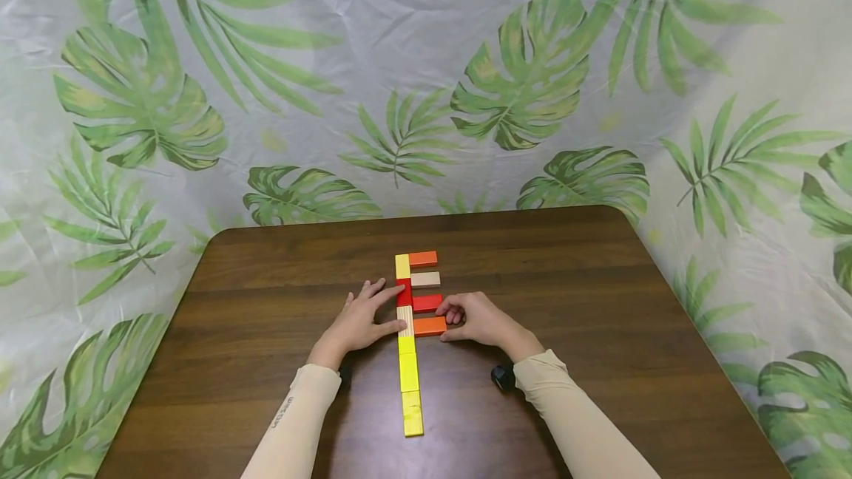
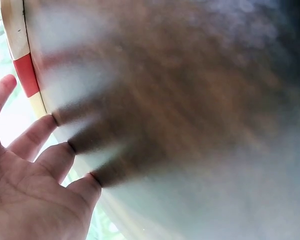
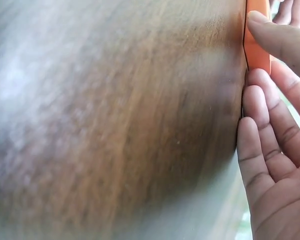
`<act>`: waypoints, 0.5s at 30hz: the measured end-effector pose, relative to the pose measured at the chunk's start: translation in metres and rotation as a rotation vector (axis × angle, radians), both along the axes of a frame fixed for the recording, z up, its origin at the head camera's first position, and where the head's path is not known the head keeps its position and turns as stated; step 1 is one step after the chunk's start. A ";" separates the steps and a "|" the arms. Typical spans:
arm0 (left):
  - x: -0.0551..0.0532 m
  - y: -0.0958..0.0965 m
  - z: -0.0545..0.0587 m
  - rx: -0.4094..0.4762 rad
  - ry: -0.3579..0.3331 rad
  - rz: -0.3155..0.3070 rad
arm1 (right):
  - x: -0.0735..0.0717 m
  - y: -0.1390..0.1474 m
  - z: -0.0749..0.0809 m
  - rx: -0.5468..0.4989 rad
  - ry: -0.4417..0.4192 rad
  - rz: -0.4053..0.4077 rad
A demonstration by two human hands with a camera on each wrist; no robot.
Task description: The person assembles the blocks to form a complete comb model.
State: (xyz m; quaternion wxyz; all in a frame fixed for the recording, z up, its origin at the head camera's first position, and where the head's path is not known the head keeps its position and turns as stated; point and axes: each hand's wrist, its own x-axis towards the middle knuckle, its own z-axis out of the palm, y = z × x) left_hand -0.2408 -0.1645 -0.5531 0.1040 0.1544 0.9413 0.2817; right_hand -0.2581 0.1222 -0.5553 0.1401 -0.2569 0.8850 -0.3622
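A column of flat wooden blocks runs down the table in the head view. From the far end it has a yellow block (image 1: pixel 402 266), a red block (image 1: pixel 404 294), a plain wood block (image 1: pixel 404 312) and several more yellow blocks (image 1: pixel 409 372). My left hand (image 1: pixel 360 322) lies at the column's left side, fingers spread, with the index fingertip at the red block and the thumb tip at the plain one. On the other side, my right hand (image 1: pixel 481 321) pinches the outer end of an orange block (image 1: pixel 428 327), which juts rightward from the column.
Three more blocks jut right from the column: an orange one (image 1: pixel 423 259) at the far end, a plain wood one (image 1: pixel 424 279) and a red one (image 1: pixel 427 303). The brown wooden table (image 1: pixel 566 265) has rounded far corners. A leaf-patterned curtain (image 1: pixel 399 58) hangs behind it.
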 end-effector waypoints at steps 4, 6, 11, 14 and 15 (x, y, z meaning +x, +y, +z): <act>0.000 -0.002 -0.002 0.025 -0.002 0.009 | 0.000 0.005 0.000 -0.028 -0.009 -0.020; 0.000 -0.003 -0.002 0.044 -0.004 0.016 | -0.001 0.007 0.000 -0.034 -0.006 -0.049; -0.001 -0.006 -0.003 0.075 -0.011 0.018 | -0.003 0.010 0.001 -0.034 0.015 -0.111; -0.002 -0.006 -0.003 0.067 -0.011 0.008 | -0.004 0.010 0.003 -0.029 0.021 -0.123; -0.002 -0.006 -0.003 0.061 -0.009 0.005 | -0.004 0.010 0.003 -0.024 0.025 -0.122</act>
